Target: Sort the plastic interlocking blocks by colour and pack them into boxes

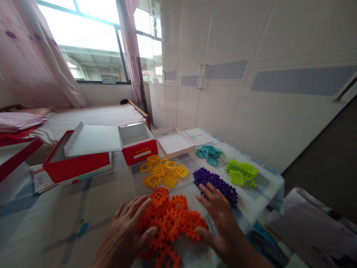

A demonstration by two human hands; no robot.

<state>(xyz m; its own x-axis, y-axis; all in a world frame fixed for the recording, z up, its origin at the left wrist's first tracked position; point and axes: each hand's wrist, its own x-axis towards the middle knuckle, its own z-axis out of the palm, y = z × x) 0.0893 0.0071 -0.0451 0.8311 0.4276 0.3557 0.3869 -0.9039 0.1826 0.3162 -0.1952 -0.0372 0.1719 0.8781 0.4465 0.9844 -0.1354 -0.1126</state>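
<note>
A pile of orange interlocking plastic tiles lies on the table just in front of me. My left hand rests along the pile's left side, fingers stretched out, thumb over some tiles. On the other side is my right hand, open, its thumb at the right edge of the orange tiles. Its fingertips reach the near side of a purple tile pile; whether they touch is unclear. Beyond sit yellow tiles, teal tiles and lime green tiles, each in its own heap.
A red box with its white lid flap up stands behind the yellow heap, beside a shallow tray. Other red boxes are at the left. A small blue piece lies on the tablecloth. White wardrobes stand behind.
</note>
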